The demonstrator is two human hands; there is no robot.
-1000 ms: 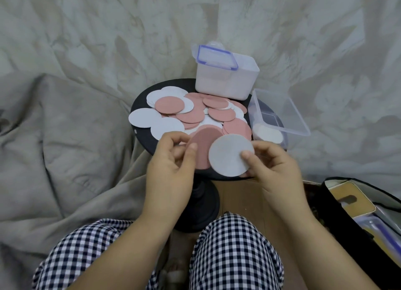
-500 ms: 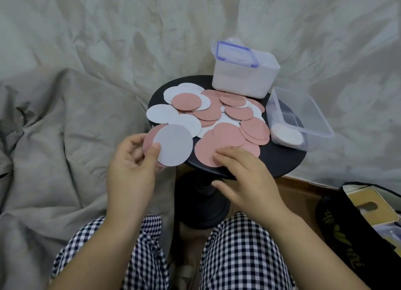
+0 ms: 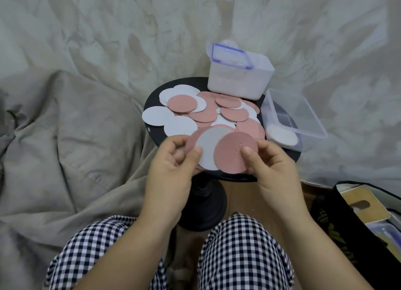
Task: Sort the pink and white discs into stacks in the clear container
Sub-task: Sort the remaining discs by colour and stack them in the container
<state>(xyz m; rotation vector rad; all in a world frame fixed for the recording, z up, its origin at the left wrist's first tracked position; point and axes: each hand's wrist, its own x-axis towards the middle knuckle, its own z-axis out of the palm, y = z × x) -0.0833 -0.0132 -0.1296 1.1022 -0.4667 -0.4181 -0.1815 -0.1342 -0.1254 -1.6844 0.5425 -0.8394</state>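
The pink disc (image 3: 235,151) nearest the camera is pinched at its right edge by the right hand (image 3: 273,172), thumb on its face and fingers behind, so that grip is clamped on this one disc. It overlaps a white disc (image 3: 211,146), and a second pink disc (image 3: 192,141) peeps out behind that one. Both are held by the left hand (image 3: 171,172), whose grip is closed on their lower left edges. All three are up in the air over the near rim of the tabletop (image 3: 152,96), fanned out rather than squared up. I'd guess that is so each colour shows and a disc can be slid off to join its own kind.

Just beyond the hands, the loose pile of discs (image 3: 217,113) lies overlapped across the round black top, pinks and whites mixed, so most of the sorting looks undone. The clear container (image 3: 315,116) stands open at the right edge, within easy reach of the right hand. It has a low stack of white discs (image 3: 282,135) in its near corner, and I can't make out a pink stack in it.

A lidded box (image 3: 238,79) with a blue-edged lid stands at the far side. Crumpled bedding (image 3: 65,116) lies to the left, and a black bag (image 3: 325,213) sits at the right.
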